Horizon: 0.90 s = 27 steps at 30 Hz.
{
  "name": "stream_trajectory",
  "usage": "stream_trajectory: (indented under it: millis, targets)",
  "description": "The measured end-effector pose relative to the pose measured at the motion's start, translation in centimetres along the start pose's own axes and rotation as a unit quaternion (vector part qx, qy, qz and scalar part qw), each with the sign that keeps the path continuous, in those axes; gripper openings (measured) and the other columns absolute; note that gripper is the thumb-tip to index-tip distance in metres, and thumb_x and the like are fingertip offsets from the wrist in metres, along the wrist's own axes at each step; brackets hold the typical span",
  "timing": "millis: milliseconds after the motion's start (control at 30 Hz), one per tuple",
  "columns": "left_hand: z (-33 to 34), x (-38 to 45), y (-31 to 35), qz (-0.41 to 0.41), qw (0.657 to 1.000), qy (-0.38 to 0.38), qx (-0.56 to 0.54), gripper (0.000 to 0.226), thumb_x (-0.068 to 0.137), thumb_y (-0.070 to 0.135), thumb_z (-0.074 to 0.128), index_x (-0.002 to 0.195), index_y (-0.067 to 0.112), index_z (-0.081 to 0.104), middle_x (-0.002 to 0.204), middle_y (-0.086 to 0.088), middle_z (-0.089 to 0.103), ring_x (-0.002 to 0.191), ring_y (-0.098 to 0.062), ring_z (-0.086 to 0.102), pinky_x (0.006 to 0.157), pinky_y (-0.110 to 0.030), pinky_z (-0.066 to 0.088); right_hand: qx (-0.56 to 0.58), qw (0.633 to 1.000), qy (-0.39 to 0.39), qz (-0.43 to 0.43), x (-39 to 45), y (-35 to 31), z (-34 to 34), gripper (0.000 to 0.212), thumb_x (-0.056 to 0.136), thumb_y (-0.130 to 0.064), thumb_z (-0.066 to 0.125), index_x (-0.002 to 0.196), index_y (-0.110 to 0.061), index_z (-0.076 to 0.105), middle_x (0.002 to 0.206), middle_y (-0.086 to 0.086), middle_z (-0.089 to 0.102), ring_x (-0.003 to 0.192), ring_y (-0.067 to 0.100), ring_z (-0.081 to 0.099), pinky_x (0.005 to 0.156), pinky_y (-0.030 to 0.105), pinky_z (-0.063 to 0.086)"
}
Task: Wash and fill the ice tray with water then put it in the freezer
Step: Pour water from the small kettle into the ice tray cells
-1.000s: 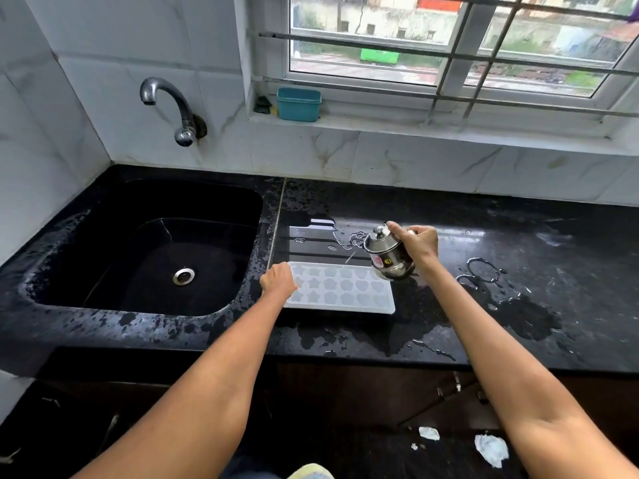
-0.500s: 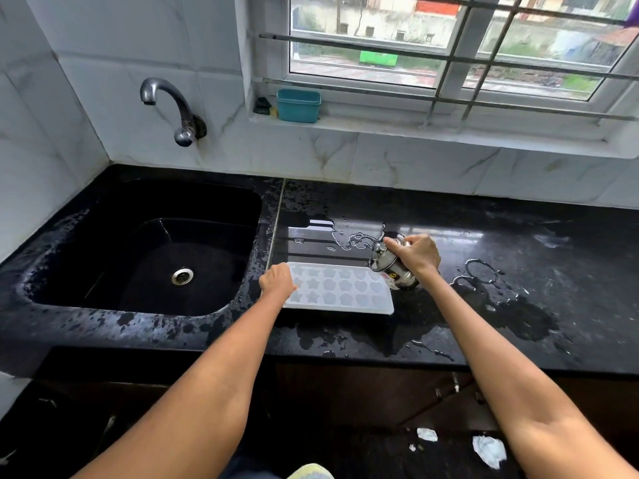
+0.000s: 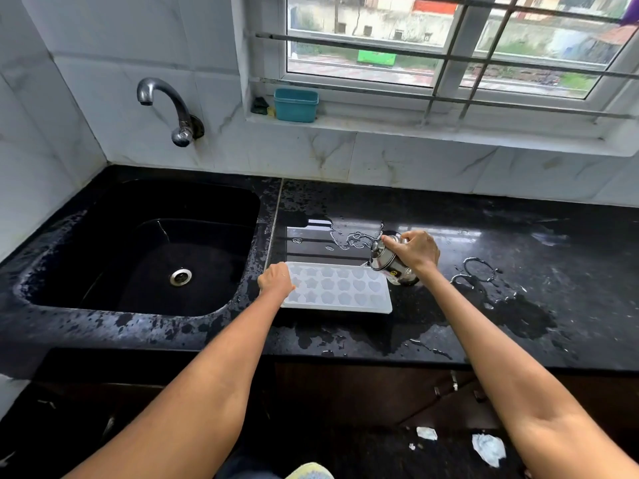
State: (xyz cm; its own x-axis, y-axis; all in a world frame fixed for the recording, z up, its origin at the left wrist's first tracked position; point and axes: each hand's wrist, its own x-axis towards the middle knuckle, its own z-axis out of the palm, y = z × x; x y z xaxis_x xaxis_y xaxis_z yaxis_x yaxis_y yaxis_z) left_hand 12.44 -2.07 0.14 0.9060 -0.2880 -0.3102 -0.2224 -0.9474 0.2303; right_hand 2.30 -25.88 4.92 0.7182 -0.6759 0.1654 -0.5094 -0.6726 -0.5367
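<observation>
A single white, translucent plastic ice tray (image 3: 340, 292) is lying flat at the centre of the frame on the glossy black stone counter (image 3: 518, 236), its moulded cavities shaped as stars and hearts in three rows. The left hand (image 3: 276, 281) is sitting on the tray's left end with its fingers curled over the edge, holding it down. The right hand (image 3: 415, 250) is wrapping its fingers around one small, shiny steel jug (image 3: 390, 262) with a rounded body and a knobbed lid, tilting it toward the tray's upper right corner, where the spout is meeting the rim.

The counter is gleaming wet, with puddles and beaded streaks spreading right of centre. At the left of the frame one deep, rounded black sink (image 3: 145, 250) is showing a round metal drain (image 3: 180, 276). Above it, in the upper left, one curved chrome tap (image 3: 166, 105) is projecting from the white marbled tile wall. On the sill at upper centre, one teal plastic tub (image 3: 296, 104) is standing beside a small dark object. Two crumpled white scraps (image 3: 487, 449) are lying on the dark floor at lower right.
</observation>
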Motion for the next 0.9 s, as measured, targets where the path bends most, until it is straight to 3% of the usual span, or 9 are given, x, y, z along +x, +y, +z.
stream_trajectory:
  millis: [333, 533, 667, 767, 900]
  targets:
    - [0.0, -0.1, -0.1, 0.003, 1.0, 0.0, 0.001, 0.046, 0.09, 0.027, 0.063, 0.127, 0.005, 0.049, 0.13, -0.01, 0.056, 0.122, -0.026, 0.055, 0.096, -0.034, 0.046, 0.029, 0.999, -0.006, 0.019, -0.1, 0.8, 0.5, 0.059, 0.076, -0.049, 0.068, 0.043, -0.019, 0.03, 0.046, -0.001, 0.038, 0.05, 0.016, 0.041, 0.049, 0.02, 0.026]
    - [0.0, 0.0, -0.1, 0.005, 1.0, 0.0, 0.001, 0.045, 0.09, 0.027, 0.063, 0.127, 0.005, 0.05, 0.13, -0.01, 0.057, 0.121, -0.026, 0.055, 0.096, -0.034, 0.046, 0.147, 0.983, 0.023, 0.106, 0.4, 1.8, -0.1, 0.057, 0.071, -0.048, 0.073, 0.042, -0.019, 0.034, 0.045, -0.001, 0.041, 0.045, 0.014, 0.036, 0.049, 0.028, 0.027]
    - [0.1, 0.0, 0.0, 0.003, 1.0, 0.002, 0.005, 0.043, 0.09, 0.027, 0.063, 0.125, 0.005, 0.051, 0.128, -0.01, 0.058, 0.12, -0.026, 0.056, 0.095, -0.033, 0.046, 0.205, 0.969, 0.038, 0.13, 1.1, 2.7, -0.8, 0.054, 0.067, -0.05, 0.075, 0.041, -0.019, 0.038, 0.05, 0.003, 0.05, 0.052, 0.018, 0.044, 0.056, 0.031, 0.034]
    - [0.0, 0.0, 0.1, 0.001, 1.0, 0.001, 0.006, 0.041, 0.09, 0.026, 0.063, 0.125, 0.006, 0.052, 0.128, -0.01, 0.059, 0.119, -0.026, 0.057, 0.095, -0.033, 0.046, 0.208, 0.968, 0.046, 0.134, 1.4, 2.9, -1.2, 0.052, 0.067, -0.051, 0.074, 0.043, -0.019, 0.042, 0.054, 0.005, 0.055, 0.055, 0.02, 0.049, 0.058, 0.031, 0.037]
    - [0.1, 0.0, 0.0, 0.002, 1.0, 0.003, 0.004, 0.043, 0.09, 0.026, 0.063, 0.125, 0.006, 0.051, 0.129, -0.01, 0.058, 0.12, -0.026, 0.056, 0.095, -0.034, 0.046, 0.148, 0.982, 0.039, 0.107, 1.1, 2.8, -1.3, 0.054, 0.072, -0.05, 0.072, 0.043, -0.019, 0.039, 0.047, -0.001, 0.047, 0.047, 0.016, 0.042, 0.054, 0.028, 0.032]
